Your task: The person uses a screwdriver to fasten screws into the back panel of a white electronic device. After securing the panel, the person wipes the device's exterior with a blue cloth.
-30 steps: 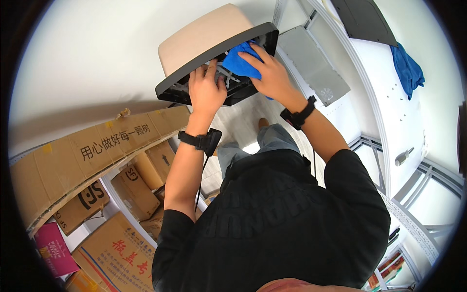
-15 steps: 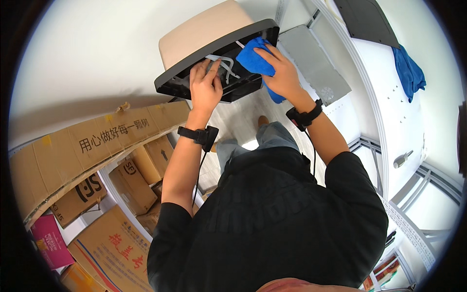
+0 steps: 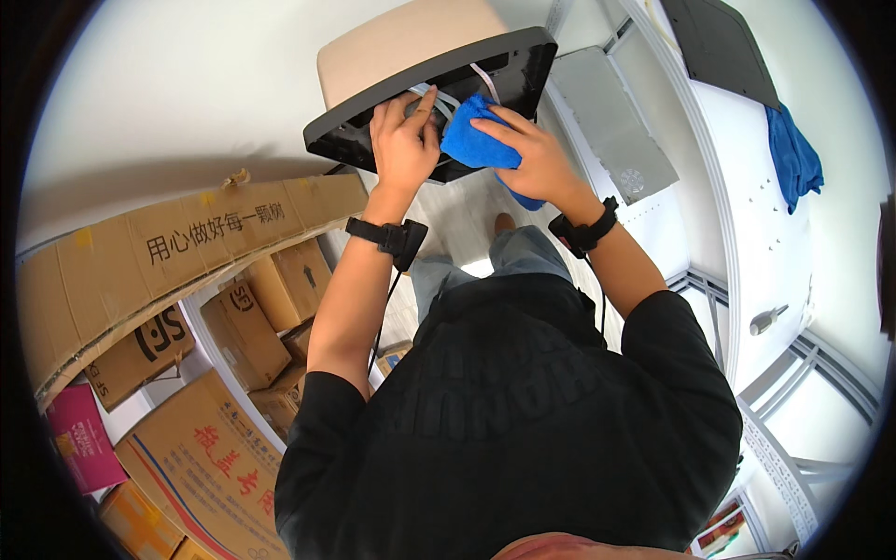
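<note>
A beige-sided housing (image 3: 401, 49) with a thick dark grey rim (image 3: 448, 72) stands tilted in front of me; its black inside faces me. My right hand (image 3: 530, 154) is closed on a blue cloth (image 3: 471, 140), bunched up at the housing's near side, with a loose end hanging below the palm. Over the left part of the black inside lies my left hand (image 3: 406, 140), fingers apart and touching beside a pale tube (image 3: 446, 98). Whether those fingertips press on the tube or on the frame I cannot tell. A thin pale strip (image 3: 487, 82) crosses the inside farther right.
Cardboard boxes (image 3: 243, 336) fill a shelf at left, under a long cardboard panel (image 3: 131, 252). To the right are a grey metal panel (image 3: 616, 121), a white surface with a screwdriver-like tool (image 3: 767, 320), and another blue cloth (image 3: 793, 163) below a dark panel (image 3: 719, 47).
My right hand has brought the blue cloth left and toward me, out from the housing's right corner. The left hand stays at the tube, its index finger reaching slightly farther. The view has shifted slightly.
</note>
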Demonstrator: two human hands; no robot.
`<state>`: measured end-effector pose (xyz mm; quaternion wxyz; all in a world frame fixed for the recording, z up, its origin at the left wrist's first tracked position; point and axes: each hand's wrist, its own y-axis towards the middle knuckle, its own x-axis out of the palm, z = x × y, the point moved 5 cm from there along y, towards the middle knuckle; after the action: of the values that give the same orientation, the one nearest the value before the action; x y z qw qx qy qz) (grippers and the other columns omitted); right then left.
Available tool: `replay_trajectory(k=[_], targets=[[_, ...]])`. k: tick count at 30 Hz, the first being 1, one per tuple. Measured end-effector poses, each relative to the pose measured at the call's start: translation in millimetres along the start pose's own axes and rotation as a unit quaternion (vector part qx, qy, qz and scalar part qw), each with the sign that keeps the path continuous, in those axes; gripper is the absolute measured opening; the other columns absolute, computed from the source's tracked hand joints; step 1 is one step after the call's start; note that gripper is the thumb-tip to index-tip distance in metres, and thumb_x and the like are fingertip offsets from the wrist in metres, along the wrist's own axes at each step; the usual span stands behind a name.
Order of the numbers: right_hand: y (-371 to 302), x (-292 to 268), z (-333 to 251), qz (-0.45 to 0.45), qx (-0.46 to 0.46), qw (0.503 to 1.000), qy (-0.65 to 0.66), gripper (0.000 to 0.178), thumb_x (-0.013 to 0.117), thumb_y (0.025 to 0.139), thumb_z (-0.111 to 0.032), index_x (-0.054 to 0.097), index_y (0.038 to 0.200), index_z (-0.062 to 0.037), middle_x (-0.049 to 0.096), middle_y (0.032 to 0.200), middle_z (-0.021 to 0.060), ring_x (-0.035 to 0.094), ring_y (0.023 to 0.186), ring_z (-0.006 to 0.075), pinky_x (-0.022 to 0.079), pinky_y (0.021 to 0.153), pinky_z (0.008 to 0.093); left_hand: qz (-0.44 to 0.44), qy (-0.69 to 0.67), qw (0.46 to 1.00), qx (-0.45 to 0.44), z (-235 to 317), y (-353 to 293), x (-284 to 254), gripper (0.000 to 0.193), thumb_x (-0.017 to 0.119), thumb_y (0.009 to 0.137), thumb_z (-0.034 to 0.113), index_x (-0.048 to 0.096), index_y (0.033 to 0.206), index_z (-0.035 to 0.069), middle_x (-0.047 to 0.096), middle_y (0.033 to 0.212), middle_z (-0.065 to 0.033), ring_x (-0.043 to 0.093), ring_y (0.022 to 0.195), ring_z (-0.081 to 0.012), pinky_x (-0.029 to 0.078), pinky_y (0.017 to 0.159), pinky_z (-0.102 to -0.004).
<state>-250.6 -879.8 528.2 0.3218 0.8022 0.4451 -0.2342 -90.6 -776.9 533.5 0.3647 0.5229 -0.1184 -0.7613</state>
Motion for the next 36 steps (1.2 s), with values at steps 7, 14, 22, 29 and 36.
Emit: replay_trajectory(k=[7,14,22,29,36], targets=[[3,29,-9,-0.035,-0.069,0.997,-0.023,0.069,0.064,0.062,0.003,0.062,0.125,-0.0236,0.053,0.135,0.0114,0.061,0.099,0.0344,0.053,0.083,0.0404,-0.025,-0.082,0.996,-0.011,-16,-10,-18,0.029,0.065,0.081,0.003,0.073,0.107,0.011,0.067,0.108,-0.0103,0.058,0.103,-0.0303,0.047,0.091,-0.0377],[30,87,-41,-0.087,-0.125,0.988,0.014,0.07,0.063,0.065,0.003,0.06,0.128,-0.0268,0.051,0.136,0.0098,0.061,0.102,0.0346,0.053,0.087,0.0425,0.12,-0.166,0.96,-0.192,-67,-52,-119,0.016,0.058,0.085,0.001,0.071,0.095,0.003,0.068,0.104,-0.013,0.065,0.087,-0.0171,0.051,0.076,-0.0271],[75,144,-66,-0.133,-0.118,0.98,0.085,0.071,0.064,0.068,-0.001,0.055,0.132,-0.028,0.046,0.142,0.0106,0.056,0.116,0.0353,0.051,0.094,0.043,0.082,-0.215,0.926,-0.299,-90,-25,-105,0.027,0.059,0.096,0.023,0.07,0.113,0.005,0.069,0.111,-0.0107,0.063,0.098,-0.0153,0.05,0.085,-0.0295],[81,156,-66,-0.177,-0.081,0.977,0.084,0.07,0.069,0.065,-0.004,0.051,0.131,-0.0193,0.046,0.14,0.0149,0.056,0.115,0.0381,0.052,0.091,0.0433,0.1,-0.192,0.927,-0.306,-90,-23,-102,0.024,0.065,0.092,0.022,0.072,0.109,0.006,0.07,0.107,-0.0109,0.066,0.093,-0.0171,0.051,0.083,-0.0292],[80,159,-64,-0.165,-0.071,0.975,0.129,0.07,0.072,0.067,-0.009,0.05,0.131,-0.023,0.045,0.142,0.0126,0.054,0.119,0.0354,0.051,0.094,0.044,0.096,-0.183,0.938,-0.278,-92,-22,-101,0.024,0.064,0.092,0.02,0.071,0.11,0.006,0.07,0.108,-0.0114,0.065,0.096,-0.0176,0.051,0.085,-0.0297]])
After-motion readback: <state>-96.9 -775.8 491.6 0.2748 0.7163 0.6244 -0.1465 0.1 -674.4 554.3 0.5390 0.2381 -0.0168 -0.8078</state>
